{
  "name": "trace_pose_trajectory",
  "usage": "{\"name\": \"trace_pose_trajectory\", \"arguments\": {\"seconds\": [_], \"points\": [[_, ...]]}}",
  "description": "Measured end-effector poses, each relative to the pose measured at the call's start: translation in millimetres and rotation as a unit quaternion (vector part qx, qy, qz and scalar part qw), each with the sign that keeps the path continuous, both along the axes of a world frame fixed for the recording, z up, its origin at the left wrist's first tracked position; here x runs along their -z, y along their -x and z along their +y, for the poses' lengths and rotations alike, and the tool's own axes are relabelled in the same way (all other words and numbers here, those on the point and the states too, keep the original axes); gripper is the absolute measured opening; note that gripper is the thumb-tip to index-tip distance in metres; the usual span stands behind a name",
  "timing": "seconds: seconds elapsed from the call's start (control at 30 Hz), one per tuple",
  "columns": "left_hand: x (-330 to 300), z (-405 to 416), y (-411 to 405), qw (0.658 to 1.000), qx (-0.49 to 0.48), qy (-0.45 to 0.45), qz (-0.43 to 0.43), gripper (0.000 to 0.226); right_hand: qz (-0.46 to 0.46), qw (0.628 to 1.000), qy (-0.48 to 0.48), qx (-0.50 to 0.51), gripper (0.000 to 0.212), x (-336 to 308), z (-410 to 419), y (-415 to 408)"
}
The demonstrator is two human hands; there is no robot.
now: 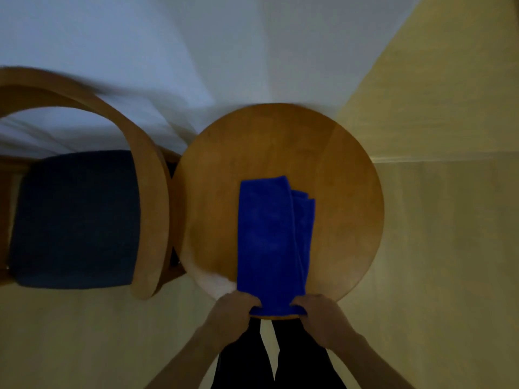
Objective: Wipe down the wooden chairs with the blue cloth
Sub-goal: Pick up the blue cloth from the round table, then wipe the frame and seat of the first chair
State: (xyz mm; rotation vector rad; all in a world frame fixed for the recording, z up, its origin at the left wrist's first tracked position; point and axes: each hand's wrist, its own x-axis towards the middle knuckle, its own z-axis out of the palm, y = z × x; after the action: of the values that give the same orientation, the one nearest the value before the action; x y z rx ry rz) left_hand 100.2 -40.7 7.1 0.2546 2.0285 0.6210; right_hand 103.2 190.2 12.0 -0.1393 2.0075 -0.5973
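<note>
The folded blue cloth (271, 242) lies lengthwise on the round wooden table top (345, 192), its near end reaching the near edge; the left hand (230, 313) pinches the cloth's near left corner, fingers curled round it; the right hand (323, 315) grips the near right corner likewise; a wooden chair (146, 192) with a dark blue seat cushion (75, 220) stands just beside the table, on the left.

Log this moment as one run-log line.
stage: pre-wipe | folded blue cloth on round wooden table | left hand, right hand: grip near cloth edge | wooden chair with dark seat: untouched
</note>
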Motion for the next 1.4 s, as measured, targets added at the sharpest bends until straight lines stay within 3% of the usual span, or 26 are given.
{"name": "trace_pose_trajectory", "arguments": {"seconds": [0.13,0.4,0.53,0.63,0.73,0.83,0.9,1.0,1.1,1.2,1.3,1.4], "points": [[-8,-3,8,0.998,-0.054,-0.030,0.011,0.032,-0.003,1.000,0.020,0.003,0.023,-7,4,9],[-6,-1,143,0.970,-0.114,-0.036,0.213,0.023,0.166,0.983,-0.012,0.083,0.015,-1,-9,147],[-1,-1,174,0.948,-0.176,-0.033,0.264,0.031,0.221,0.960,-0.024,0.170,0.042,12,-14,182],[15,-4,166,0.950,-0.232,-0.031,0.209,0.048,0.184,0.944,-0.022,0.274,0.068,28,-14,173],[38,-3,142,0.951,-0.303,-0.007,0.055,0.055,0.079,0.929,-0.066,0.356,0.074,43,-12,148],[56,2,122,0.902,-0.426,-0.034,-0.050,0.063,0.042,0.913,-0.054,0.402,0.077,54,-13,122],[61,7,113,0.863,-0.494,-0.067,-0.084,0.052,0.013,0.902,-0.013,0.431,0.078,57,-16,110],[56,15,110,0.847,-0.519,-0.075,-0.090,0.020,-0.062,0.877,0.024,0.476,0.060,54,-21,103],[37,18,112,0.842,-0.522,-0.109,-0.085,0.017,-0.079,0.871,0.026,0.485,0.025,45,-23,106],[13,10,111,0.844,-0.520,-0.122,-0.050,0.013,-0.106,0.866,0.053,0.486,0.010,27,-25,114],[-15,-2,104,0.847,-0.527,-0.071,-0.015,0.018,-0.149,0.858,0.088,0.483,0.010,5,-28,117],[-51,-13,91,0.814,-0.573,-0.080,-0.046,0.047,-0.108,0.889,0.084,0.437,0.038,-23,-33,121]]}}
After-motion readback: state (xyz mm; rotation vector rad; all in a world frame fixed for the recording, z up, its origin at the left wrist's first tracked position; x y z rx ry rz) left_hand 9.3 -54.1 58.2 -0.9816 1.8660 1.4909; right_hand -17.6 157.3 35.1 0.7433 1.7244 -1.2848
